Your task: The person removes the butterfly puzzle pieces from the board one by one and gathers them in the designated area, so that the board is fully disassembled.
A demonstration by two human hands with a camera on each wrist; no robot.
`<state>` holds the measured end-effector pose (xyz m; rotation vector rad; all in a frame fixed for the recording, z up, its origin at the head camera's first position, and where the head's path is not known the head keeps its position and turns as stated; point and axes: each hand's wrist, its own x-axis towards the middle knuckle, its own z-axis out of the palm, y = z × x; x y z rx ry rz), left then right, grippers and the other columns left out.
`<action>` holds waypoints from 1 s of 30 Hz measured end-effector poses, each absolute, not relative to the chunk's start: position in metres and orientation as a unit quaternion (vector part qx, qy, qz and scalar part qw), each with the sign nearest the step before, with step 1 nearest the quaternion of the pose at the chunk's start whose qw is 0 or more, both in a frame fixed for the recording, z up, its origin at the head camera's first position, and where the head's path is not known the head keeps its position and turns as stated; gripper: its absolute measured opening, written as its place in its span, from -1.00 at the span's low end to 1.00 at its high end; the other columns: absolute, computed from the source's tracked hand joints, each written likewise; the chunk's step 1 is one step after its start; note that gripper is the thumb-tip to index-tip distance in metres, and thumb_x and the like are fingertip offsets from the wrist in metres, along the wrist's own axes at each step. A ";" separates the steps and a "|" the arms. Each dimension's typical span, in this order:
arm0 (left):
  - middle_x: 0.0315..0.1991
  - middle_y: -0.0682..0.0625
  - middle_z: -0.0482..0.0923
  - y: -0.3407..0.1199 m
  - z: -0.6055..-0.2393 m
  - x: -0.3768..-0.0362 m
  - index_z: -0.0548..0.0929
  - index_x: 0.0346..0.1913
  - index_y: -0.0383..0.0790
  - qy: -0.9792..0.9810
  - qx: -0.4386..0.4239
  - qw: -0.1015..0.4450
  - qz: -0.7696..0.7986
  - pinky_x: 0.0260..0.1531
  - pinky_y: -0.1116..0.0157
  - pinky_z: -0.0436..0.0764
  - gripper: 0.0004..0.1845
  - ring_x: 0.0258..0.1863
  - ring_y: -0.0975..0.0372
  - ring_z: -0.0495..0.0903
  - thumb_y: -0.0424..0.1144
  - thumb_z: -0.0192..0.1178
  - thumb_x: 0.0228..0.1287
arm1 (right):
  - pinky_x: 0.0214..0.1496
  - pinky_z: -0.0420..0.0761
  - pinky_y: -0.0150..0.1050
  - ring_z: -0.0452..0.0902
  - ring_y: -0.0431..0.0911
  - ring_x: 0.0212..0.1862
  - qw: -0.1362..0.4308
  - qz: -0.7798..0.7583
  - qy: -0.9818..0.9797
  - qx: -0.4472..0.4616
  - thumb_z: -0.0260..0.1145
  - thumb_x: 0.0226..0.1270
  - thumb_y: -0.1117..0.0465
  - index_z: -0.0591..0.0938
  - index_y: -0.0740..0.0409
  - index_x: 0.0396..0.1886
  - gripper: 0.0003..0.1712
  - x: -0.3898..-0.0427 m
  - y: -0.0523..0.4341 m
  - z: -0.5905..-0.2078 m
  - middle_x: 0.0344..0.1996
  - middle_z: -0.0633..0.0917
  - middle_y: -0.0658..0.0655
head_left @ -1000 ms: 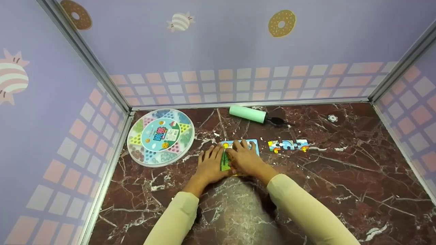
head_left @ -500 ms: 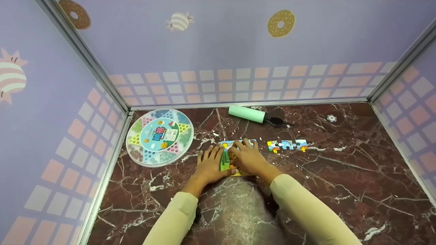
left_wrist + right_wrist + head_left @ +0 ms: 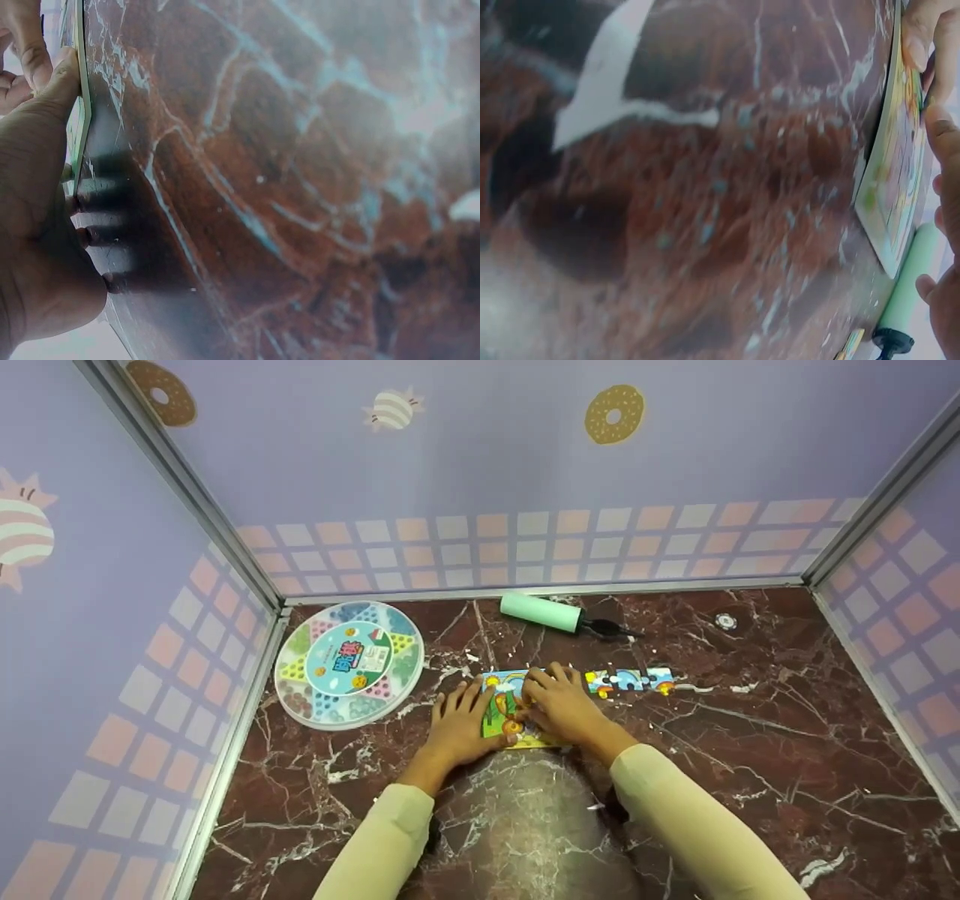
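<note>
While both sleeves come in from the near edge of the counter [image 3: 750, 750], the two hands meet on the puzzle board [image 3: 501, 712], which lies flat near the middle of the counter. The left hand [image 3: 457, 724] lies open on the left part of the board, fingers straight and spread, the thumb along its near edge. The right hand [image 3: 562, 706] covers the right part with the fingers bent down on the surface; I cannot tell if it pinches a piece. Compared with the earlier picture, the right hand has moved a little to the right, so more of the green and orange drawing of the board shows between the hands. Just right of the right hand, a row of joined puzzle pieces [image 3: 630, 680] lies where it was. Further to the left edge sits the round game box [image 3: 349, 662]. Close to the far edge lies the green roller [image 3: 541, 612], and toward the far right corner a small round disc [image 3: 724, 621].
</note>
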<state>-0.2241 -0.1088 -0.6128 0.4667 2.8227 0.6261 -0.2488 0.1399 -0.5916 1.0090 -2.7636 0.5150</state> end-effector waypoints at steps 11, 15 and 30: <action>0.85 -0.10 -0.02 -0.107 -0.603 -0.219 0.19 0.80 -0.05 0.961 0.158 0.105 0.201 0.76 -0.35 -0.10 0.18 0.82 -0.14 -0.02 0.58 0.24 0.35 | 0.38 0.52 0.43 0.49 0.07 0.09 0.105 0.170 -0.920 0.338 0.57 0.44 -0.14 0.65 -0.04 -0.27 -0.64 -0.246 0.160 -0.592 -0.01 0.69 0.02; 0.86 -0.08 -0.08 -0.108 -0.609 -0.222 0.13 0.82 -0.01 0.960 0.155 0.110 0.206 0.77 -0.34 -0.16 0.19 0.84 -0.12 -0.09 0.58 0.23 0.34 | 0.36 0.52 0.41 0.50 0.06 0.08 0.117 0.168 -0.917 0.343 0.59 0.43 -0.12 0.66 -0.03 -0.26 -0.65 -0.245 0.169 -0.592 -0.04 0.71 0.01; 0.85 -0.12 -0.01 -0.106 -0.603 -0.218 0.19 0.80 -0.07 0.961 0.158 0.104 0.203 0.74 -0.38 -0.08 0.14 0.82 -0.18 -0.02 0.49 0.29 0.38 | 0.34 0.53 0.47 0.55 0.09 0.04 0.143 0.148 -0.916 0.344 0.65 0.34 -0.11 0.67 -0.01 -0.27 -0.62 -0.243 0.211 -0.593 -0.13 0.71 0.02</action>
